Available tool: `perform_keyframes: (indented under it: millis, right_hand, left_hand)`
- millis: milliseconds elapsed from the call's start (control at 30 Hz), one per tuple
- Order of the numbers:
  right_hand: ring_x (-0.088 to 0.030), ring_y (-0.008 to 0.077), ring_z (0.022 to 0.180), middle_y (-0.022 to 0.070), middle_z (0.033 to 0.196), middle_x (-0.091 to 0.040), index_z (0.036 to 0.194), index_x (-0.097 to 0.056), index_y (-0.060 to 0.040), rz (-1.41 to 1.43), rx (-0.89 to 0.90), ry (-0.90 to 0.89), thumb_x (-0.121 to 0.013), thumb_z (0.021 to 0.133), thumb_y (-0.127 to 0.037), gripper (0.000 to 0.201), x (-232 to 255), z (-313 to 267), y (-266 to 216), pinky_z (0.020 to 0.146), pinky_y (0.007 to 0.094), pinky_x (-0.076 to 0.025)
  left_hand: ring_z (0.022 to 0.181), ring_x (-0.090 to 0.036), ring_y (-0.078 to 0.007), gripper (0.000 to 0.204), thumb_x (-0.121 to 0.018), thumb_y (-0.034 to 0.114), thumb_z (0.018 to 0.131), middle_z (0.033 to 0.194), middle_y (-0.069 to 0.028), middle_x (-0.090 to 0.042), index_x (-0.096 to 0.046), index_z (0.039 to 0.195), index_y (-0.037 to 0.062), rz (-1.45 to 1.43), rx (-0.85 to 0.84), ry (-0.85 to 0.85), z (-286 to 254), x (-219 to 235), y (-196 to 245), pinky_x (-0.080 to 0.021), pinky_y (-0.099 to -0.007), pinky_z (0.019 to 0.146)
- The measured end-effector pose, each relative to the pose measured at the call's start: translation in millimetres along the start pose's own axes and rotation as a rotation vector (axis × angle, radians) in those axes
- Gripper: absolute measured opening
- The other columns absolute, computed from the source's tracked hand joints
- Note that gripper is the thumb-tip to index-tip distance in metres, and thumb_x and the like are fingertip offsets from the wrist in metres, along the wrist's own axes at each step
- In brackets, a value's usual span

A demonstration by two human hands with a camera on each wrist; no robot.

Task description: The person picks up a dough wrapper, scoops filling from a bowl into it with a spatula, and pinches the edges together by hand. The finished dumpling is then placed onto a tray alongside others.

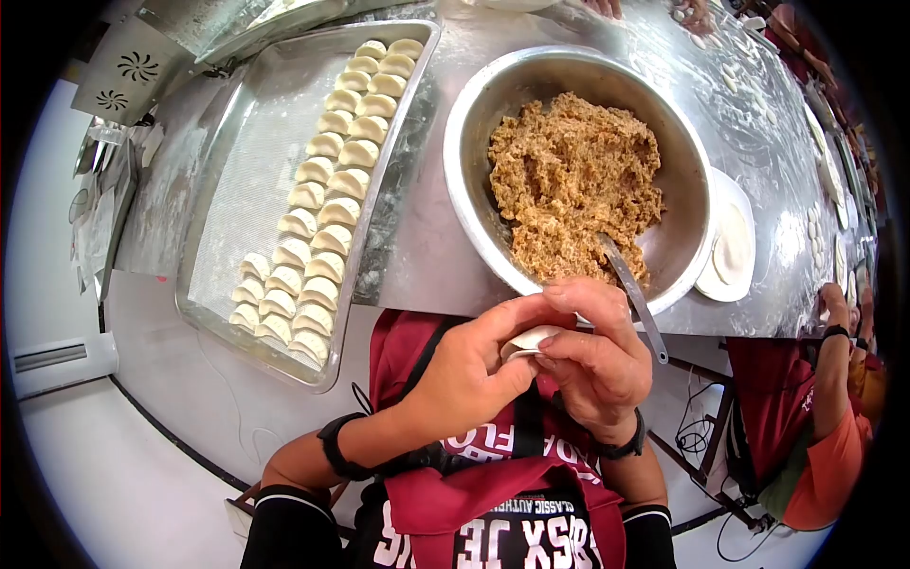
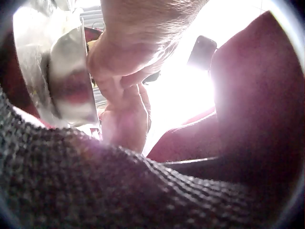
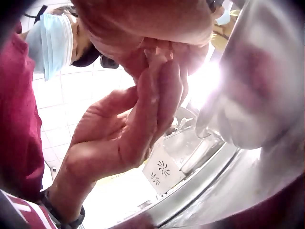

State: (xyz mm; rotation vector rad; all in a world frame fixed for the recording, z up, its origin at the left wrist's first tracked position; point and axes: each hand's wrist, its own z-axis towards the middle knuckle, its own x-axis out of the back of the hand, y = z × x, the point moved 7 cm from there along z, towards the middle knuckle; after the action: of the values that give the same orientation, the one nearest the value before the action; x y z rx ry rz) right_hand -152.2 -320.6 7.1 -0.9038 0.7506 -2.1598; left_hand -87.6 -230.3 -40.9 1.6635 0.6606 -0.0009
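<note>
In the head view a white dough piece (image 1: 533, 341) is held between both hands, just below the bowl's near rim. My left hand (image 1: 466, 365) curls round its left side with the thumb along the lower edge. The thumb and fingers of my right hand (image 1: 597, 356) pinch its right edge. What lies inside the dough cannot be seen. The right wrist view shows the left hand (image 3: 121, 124) meeting the right hand (image 3: 147, 28), with a sliver of dough at the fingertips. In the left wrist view the hands hide the dough.
A metal bowl (image 1: 462, 180) of brown filling (image 1: 578, 180) holds a spoon (image 1: 637, 302). To its left, a tray (image 1: 232, 190) carries rows of dumplings (image 1: 332, 238). Round wrappers (image 1: 732, 242) lie on a white plate (image 1: 718, 284) at the right. Other people's hands work along the table's far right.
</note>
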Motion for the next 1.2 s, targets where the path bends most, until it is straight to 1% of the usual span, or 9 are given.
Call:
perform_keyframes:
  millis: [67, 167, 467, 567, 667, 867, 1067, 1167, 1200]
  right_hand:
    - [-0.055, 0.0318, 0.099, 0.018, 0.111, -0.057, 0.089, -0.062, -0.0017, -0.005, 0.006, 0.037, -0.071, 0.068, -0.005, 0.023, -0.7, -0.7, -0.7, 0.08, 0.037, -0.047]
    - [-0.056, 0.0319, 0.098, 0.0166, 0.109, -0.058, 0.089, -0.061, -0.0021, 0.014, -0.062, 0.114, -0.071, 0.069, -0.005, 0.022, 1.6, 3.9, -4.1, 0.079, 0.0361, -0.047]
    - [-0.058, 0.0326, 0.093, 0.0162, 0.107, -0.059, 0.088, -0.06, -0.0013, -0.143, 0.075, 0.069, -0.071, 0.066, -0.002, 0.024, -0.2, 1.2, -3.6, 0.077, 0.0367, -0.048]
    - [-0.058, 0.0325, 0.093, 0.0163, 0.107, -0.06, 0.087, -0.06, -0.0011, -0.15, 0.067, 0.058, -0.071, 0.066, -0.003, 0.024, 0.1, 1.8, -5.0, 0.077, 0.0371, -0.048]
    - [-0.057, 0.0321, 0.094, 0.017, 0.108, -0.059, 0.087, -0.06, -0.0008, -0.149, 0.059, 0.036, -0.071, 0.066, -0.003, 0.024, 0.0, 1.8, -4.9, 0.078, 0.0375, -0.048]
    - [-0.056, 0.0319, 0.097, 0.0181, 0.11, -0.057, 0.085, -0.059, -0.0009, -0.054, -0.054, 0.065, -0.071, 0.067, -0.004, 0.021, 1.9, 1.7, -1.4, 0.079, 0.0373, -0.047]
    - [-0.056, 0.0325, 0.097, 0.0185, 0.111, -0.057, 0.088, -0.06, -0.0022, -0.077, -0.005, 0.05, -0.071, 0.068, -0.004, 0.023, -0.4, -2.7, -1.3, 0.079, 0.037, -0.046]
    - [-0.056, 0.0326, 0.097, 0.0189, 0.111, -0.057, 0.088, -0.06, -0.0021, -0.035, -0.065, 0.117, -0.071, 0.068, -0.004, 0.022, 0.1, -7.4, 2.6, 0.078, 0.0367, -0.047]
    - [-0.056, 0.0327, 0.097, 0.019, 0.111, -0.057, 0.088, -0.061, -0.002, -0.049, -0.054, 0.116, -0.071, 0.068, -0.004, 0.022, 0.0, -6.3, 1.9, 0.078, 0.0365, -0.047]
  left_hand:
    - [0.098, -0.057, -0.0153, 0.042, -0.044, -0.006, 0.084, 0.117, -0.0124, -0.054, -0.041, 0.127, -0.0031, -0.25, 0.019, 0.012, 2.9, 0.1, -5.7, -0.049, -0.0274, 0.08]
    - [0.099, -0.056, -0.0146, 0.04, -0.044, -0.003, 0.087, 0.12, -0.0112, -0.052, -0.042, 0.126, -0.0029, -0.599, 0.054, -0.003, 0.1, -2.0, -14.9, -0.05, -0.0289, 0.079]
    - [0.109, -0.054, -0.017, 0.044, -0.042, -0.006, 0.086, 0.123, -0.0129, -0.052, -0.04, 0.13, -0.0018, -0.029, -0.002, 0.1, -4.6, -2.7, 2.8, -0.042, -0.0252, 0.091]
    - [0.11, -0.053, -0.0184, 0.045, -0.043, -0.009, 0.083, 0.121, -0.0135, -0.053, -0.043, 0.128, -0.0023, 0.293, -0.192, 0.075, -5.2, -3.6, 10.7, -0.042, -0.0269, 0.091]
    - [0.111, -0.052, -0.0191, 0.046, -0.043, -0.01, 0.081, 0.119, -0.0144, -0.054, -0.045, 0.126, -0.0028, 0.315, -0.209, 0.067, -4.4, -2.4, 8.1, -0.043, -0.0276, 0.091]
    - [0.109, -0.054, -0.0187, 0.05, -0.042, -0.01, 0.082, 0.12, -0.0142, -0.054, -0.038, 0.13, -0.0015, 0.054, -0.1, 0.087, -2.3, -4.1, 1.3, -0.043, -0.0279, 0.091]
    - [0.11, -0.052, -0.0161, 0.046, -0.045, -0.006, 0.083, 0.12, -0.0121, -0.053, -0.038, 0.129, -0.0027, 0.071, -0.093, 0.122, 1.3, 0.1, -3.8, -0.044, -0.0264, 0.09]
    - [0.114, -0.049, -0.0177, 0.046, -0.053, 0.0, 0.087, 0.123, -0.0122, -0.05, -0.036, 0.13, -0.002, -0.41, 0.068, 0.056, 2.1, 1.4, -25.4, -0.043, -0.029, 0.095]
    - [0.113, -0.05, -0.0174, 0.045, -0.053, 0.001, 0.088, 0.122, -0.0122, -0.05, -0.037, 0.129, -0.0019, -0.407, 0.045, 0.052, 1.8, 1.1, -23.5, -0.044, -0.0288, 0.094]
